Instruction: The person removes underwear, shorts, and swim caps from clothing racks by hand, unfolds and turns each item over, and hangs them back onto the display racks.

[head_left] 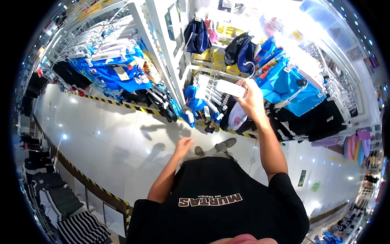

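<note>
My right hand is raised at the wall display, its fingers closed on a white hanger. The hanger has a broad flat white end, and a curved hook shows just above my fingers. Below this hand hangs a pale white-and-lavender item, partly hidden. My left hand is low over the floor, its fingers curled in with nothing visible in them. Near my right hand hang dark blue drawstring bags and bright blue swimwear. White hangers with small garments crowd the rail to its left.
A white upright post divides this display from a rack of blue printed swimwear. Yellow-black tape runs along the rack's base. Glossy tiled floor lies underfoot. Folded clothes are stacked at the lower left.
</note>
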A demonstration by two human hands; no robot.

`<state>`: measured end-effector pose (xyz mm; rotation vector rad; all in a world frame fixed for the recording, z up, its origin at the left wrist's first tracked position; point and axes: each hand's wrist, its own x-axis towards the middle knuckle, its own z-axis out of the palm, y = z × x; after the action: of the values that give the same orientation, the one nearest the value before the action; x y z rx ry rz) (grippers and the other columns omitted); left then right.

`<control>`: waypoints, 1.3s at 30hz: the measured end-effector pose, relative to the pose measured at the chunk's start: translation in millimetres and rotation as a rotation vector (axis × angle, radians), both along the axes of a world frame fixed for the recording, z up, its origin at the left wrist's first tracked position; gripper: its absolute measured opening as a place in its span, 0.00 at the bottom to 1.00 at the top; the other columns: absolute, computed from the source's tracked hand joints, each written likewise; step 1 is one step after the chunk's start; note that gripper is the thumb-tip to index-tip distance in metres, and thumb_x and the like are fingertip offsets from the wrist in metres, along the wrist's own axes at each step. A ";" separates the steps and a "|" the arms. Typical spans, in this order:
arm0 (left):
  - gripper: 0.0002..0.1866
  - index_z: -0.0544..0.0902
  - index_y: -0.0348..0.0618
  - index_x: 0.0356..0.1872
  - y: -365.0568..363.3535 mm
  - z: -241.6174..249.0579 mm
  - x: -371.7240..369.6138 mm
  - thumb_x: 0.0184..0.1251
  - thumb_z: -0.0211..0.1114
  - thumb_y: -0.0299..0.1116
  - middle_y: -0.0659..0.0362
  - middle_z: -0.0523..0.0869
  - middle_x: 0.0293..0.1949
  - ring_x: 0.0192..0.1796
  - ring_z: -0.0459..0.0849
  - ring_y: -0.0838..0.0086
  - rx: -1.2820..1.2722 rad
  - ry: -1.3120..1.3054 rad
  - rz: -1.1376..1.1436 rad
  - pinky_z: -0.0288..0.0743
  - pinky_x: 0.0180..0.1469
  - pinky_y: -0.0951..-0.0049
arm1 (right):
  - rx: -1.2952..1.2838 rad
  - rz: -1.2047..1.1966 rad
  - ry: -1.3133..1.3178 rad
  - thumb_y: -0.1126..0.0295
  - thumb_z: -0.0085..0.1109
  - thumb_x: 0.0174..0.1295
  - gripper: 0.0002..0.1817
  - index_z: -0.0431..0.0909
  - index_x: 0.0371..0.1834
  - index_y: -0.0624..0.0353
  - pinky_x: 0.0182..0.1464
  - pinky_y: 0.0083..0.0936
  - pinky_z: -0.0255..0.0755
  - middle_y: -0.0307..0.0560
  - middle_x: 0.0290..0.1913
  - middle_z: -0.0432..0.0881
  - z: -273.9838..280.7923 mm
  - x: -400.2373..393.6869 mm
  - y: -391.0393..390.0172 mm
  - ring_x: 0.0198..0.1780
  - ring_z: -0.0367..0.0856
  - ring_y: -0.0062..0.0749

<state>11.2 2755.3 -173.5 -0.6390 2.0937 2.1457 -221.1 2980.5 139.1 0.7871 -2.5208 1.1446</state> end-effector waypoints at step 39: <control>0.12 0.88 0.36 0.32 -60.3 -92.5 210.5 0.60 0.64 0.36 0.51 0.88 0.28 0.28 0.88 0.64 -0.146 -0.699 0.582 0.82 0.34 0.62 | -0.164 0.448 0.295 0.79 0.67 0.55 0.22 0.77 0.55 0.64 0.64 0.40 0.69 0.58 0.55 0.79 4.1 2.3 -193.0 0.60 0.77 0.51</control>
<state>221.7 2694.9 -266.0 -1.8747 1.7915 1.5770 -218.7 2787.5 143.2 1.4045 -2.0360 1.2346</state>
